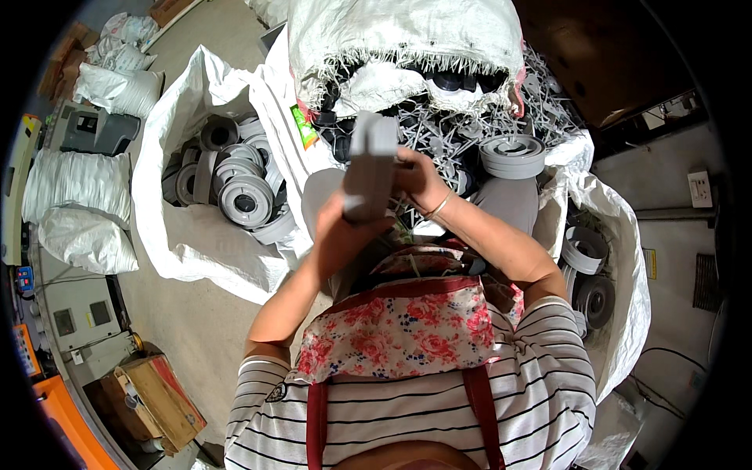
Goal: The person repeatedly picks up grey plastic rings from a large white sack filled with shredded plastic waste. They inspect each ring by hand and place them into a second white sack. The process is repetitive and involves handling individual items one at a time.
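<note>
The left hand [345, 225] was closed around the lower left end of a grey plastic piece [371, 168], with its thumb laid across the bottom; the wrist was raised and the elbow bent outward. The piece stood upright, between the two hands, above the lap. The right hand [423, 186] came from the other side with curled fingers against the piece's right edge, but whether they gripped it I could not tell. Just ahead of the grip hung the frayed edge of a white woven sack [403, 27], and below it tangled plastic scraps [439, 141] spread. A grey round part [513, 157] sat to the right of the grip. Leftward, an open sack [188, 239] presented its rim; between this sack and the left forearm, bare floor [196, 321] offered some room.
</note>
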{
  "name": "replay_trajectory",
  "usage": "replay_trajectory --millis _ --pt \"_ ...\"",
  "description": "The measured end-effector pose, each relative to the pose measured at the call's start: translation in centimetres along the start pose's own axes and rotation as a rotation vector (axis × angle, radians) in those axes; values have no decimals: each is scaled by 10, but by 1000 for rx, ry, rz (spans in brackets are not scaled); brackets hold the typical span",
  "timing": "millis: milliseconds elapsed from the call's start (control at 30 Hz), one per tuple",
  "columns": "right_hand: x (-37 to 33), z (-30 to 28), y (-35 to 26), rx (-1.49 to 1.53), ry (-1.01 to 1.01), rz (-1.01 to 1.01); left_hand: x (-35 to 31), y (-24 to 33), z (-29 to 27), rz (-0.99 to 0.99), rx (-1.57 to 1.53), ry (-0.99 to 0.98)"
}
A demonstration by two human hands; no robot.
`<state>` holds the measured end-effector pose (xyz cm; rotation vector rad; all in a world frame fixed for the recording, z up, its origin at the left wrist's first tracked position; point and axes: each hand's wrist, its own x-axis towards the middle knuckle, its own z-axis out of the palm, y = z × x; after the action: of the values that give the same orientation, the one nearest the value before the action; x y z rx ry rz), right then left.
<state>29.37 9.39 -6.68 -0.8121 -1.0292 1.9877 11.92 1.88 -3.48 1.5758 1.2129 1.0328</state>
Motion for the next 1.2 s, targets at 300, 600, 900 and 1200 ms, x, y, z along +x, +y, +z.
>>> replay_trajectory --millis 300,600,900,1200 --pt "6 -17 9 196 60 215 1 -15 -38 348 242 -256" --pt "1 -23 11 -251 -129 123 -13 -40 -29 255 29 -284" --pt "-19 -69 -30 -1567 351 -224 1 -24 -98 357 850 272" --pt "-39 -108 -75 -1810 392 95 6 -35 -57 -219 -152 272"
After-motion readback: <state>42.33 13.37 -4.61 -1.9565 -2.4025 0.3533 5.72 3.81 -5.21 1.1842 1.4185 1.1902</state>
